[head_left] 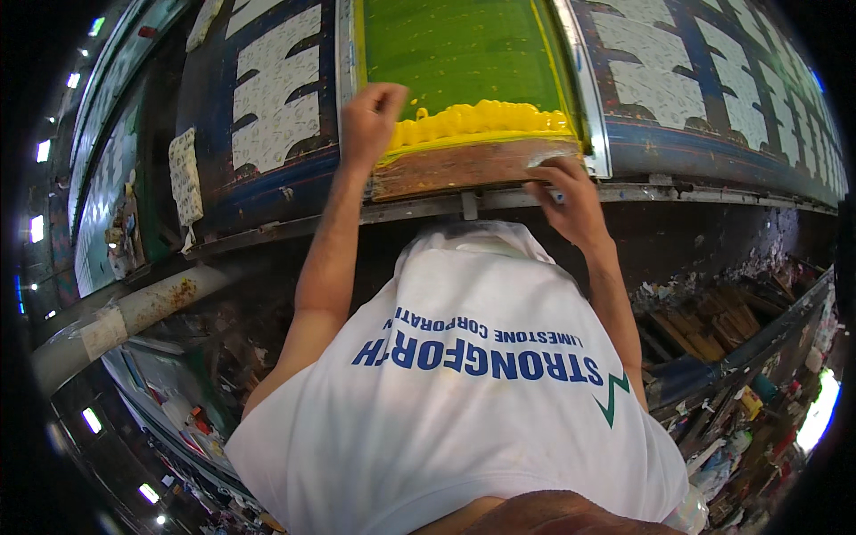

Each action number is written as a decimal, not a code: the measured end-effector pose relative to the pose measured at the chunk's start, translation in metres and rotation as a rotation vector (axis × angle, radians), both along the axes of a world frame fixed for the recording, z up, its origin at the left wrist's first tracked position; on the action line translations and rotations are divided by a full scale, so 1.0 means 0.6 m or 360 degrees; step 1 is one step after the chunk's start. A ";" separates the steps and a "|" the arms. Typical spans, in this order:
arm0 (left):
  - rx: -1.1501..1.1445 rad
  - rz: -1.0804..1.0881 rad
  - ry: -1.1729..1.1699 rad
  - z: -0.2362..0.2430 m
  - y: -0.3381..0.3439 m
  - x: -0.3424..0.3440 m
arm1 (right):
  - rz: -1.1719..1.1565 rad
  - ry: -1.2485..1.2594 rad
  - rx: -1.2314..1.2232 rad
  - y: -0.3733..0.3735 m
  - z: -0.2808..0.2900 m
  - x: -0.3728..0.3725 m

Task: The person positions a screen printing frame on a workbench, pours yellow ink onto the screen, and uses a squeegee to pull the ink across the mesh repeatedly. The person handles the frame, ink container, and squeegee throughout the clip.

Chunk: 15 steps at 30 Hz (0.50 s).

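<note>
A printing screen with green mesh [455,53] lies in front of me. A thick ridge of yellow ink [486,120] runs across its near end, against a brown wooden squeegee [455,169]. My left hand [373,125] is closed like a fist over the screen's left edge; whatever it may hold is hidden. At the squeegee's right end is my right hand [568,201], its fingers bent and apart from the thumb. The fingertips overlap the wood, though I cannot tell if they touch it. Nothing shows inside that hand.
White patterned printed pieces [278,94] lie on the long dark table left of the screen, with more printed pieces [660,89] to the right. A metal rail [713,194] runs along its near edge. A pipe [169,299] stands at left; wooden scraps [713,325] lie lower right.
</note>
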<state>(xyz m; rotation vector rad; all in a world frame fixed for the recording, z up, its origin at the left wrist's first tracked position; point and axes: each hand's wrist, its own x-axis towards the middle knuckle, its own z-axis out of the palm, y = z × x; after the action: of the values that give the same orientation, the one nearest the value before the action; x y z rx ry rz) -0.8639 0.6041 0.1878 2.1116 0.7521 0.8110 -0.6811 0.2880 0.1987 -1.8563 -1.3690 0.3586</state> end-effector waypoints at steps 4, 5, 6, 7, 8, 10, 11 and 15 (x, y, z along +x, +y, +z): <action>0.0602 0.0523 0.0297 -0.121 0.177 -0.034 | 0.0526 -0.0413 -0.0375 0.097 -0.010 -0.024; 0.0693 0.0607 0.0427 -0.150 0.199 -0.040 | 0.0642 -0.0473 -0.0476 0.113 -0.014 -0.029; 0.0803 0.0594 0.0418 -0.175 0.216 -0.041 | 0.0691 -0.0503 -0.0620 0.126 -0.015 -0.027; 0.0814 0.0590 0.0511 -0.196 0.227 -0.036 | 0.0742 -0.0577 -0.0647 0.138 -0.016 -0.025; 0.0825 0.0580 0.0603 -0.212 0.233 -0.034 | 0.0791 -0.0639 -0.0715 0.147 -0.015 -0.021; 0.0739 0.0563 0.0509 -0.233 0.239 -0.034 | 0.0803 -0.0728 -0.0721 0.162 -0.009 -0.018; 0.0732 0.0556 0.0437 -0.239 0.241 -0.033 | 0.0740 -0.0717 -0.0661 0.170 -0.006 -0.016; 0.0728 0.0564 0.0224 -0.258 0.239 -0.038 | 0.0516 -0.0633 -0.0691 0.196 0.004 -0.012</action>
<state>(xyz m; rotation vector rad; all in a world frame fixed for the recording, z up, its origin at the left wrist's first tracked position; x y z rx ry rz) -0.8867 0.7474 0.0331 2.4962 1.1226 1.1156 -0.6884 0.4055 0.2009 -2.1319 -2.0015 0.5005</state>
